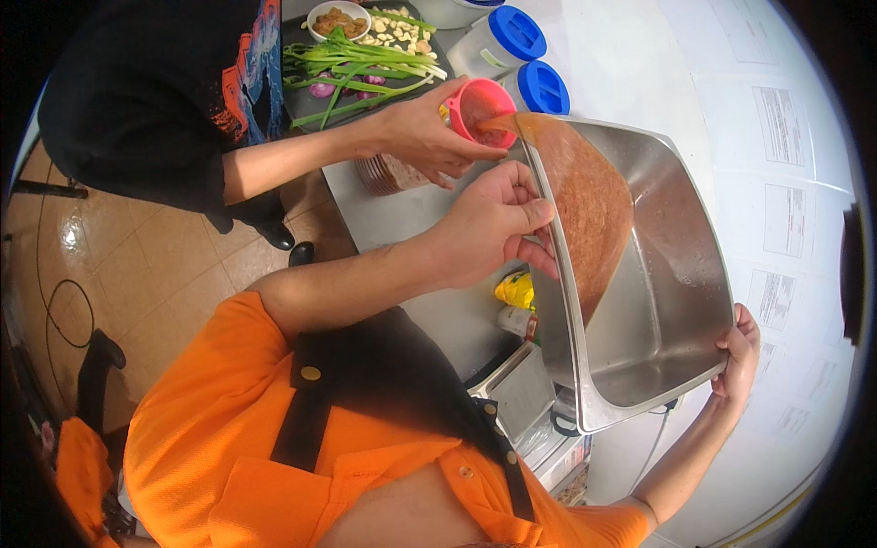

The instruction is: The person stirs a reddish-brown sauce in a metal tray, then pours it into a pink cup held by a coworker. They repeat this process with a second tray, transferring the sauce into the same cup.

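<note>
My left hand grips the near left rim of a deep rectangular stainless steel pan, thumb over the edge. At the far right corner, my right hand holds the same pan. The pan is tilted, and reddish-brown liquid gathers at its upper left corner and runs out in a stream. The stream falls into a pink plastic funnel. A co-worker's hand holds the funnel, with something bearing a yellow label partly hidden behind the fingers.
A dark tray holds scallions, red onions, garlic cloves and a white bowl. Beside it stand blue-lidded containers. A ribbed clear container, a yellow packet and a metal-topped scale are on the table. The co-worker stands at left.
</note>
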`<state>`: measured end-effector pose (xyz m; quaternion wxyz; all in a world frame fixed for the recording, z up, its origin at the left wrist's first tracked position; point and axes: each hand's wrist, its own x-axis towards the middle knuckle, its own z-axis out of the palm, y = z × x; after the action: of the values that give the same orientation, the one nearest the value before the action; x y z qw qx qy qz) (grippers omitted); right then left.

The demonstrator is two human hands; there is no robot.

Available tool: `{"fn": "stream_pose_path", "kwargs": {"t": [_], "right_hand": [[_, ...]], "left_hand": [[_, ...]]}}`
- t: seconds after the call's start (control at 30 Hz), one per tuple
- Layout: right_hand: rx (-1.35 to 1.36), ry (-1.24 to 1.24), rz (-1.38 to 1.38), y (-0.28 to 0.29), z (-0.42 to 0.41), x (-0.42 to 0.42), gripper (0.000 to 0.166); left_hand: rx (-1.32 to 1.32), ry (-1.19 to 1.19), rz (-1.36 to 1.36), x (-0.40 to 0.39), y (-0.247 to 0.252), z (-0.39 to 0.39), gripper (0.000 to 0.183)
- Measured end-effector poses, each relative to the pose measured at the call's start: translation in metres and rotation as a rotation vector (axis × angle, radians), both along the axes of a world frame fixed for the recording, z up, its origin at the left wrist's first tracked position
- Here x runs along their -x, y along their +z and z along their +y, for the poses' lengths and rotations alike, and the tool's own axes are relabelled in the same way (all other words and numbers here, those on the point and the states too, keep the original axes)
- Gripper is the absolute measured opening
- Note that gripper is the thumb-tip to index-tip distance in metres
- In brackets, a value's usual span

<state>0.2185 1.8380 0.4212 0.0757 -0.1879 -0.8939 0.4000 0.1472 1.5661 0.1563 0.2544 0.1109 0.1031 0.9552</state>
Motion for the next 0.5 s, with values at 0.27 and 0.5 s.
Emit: {"fn": "stream_pose_path", "kwargs": {"t": [0.27,0.5], "right_hand": [[0.0,0.001,-0.084,0.0061,0.0005,0.0002,0.012],[-0.007,0.02,-0.01,0.0028,0.0025,0.0022,0.013]], "left_hand": [[-0.009,-0.007,-0.018,-0.0004,0.0001,0.0004,0.013],[-0.038,-0.017,-0.03,-0.001,-0.0014,0.0018,0.013]]}}
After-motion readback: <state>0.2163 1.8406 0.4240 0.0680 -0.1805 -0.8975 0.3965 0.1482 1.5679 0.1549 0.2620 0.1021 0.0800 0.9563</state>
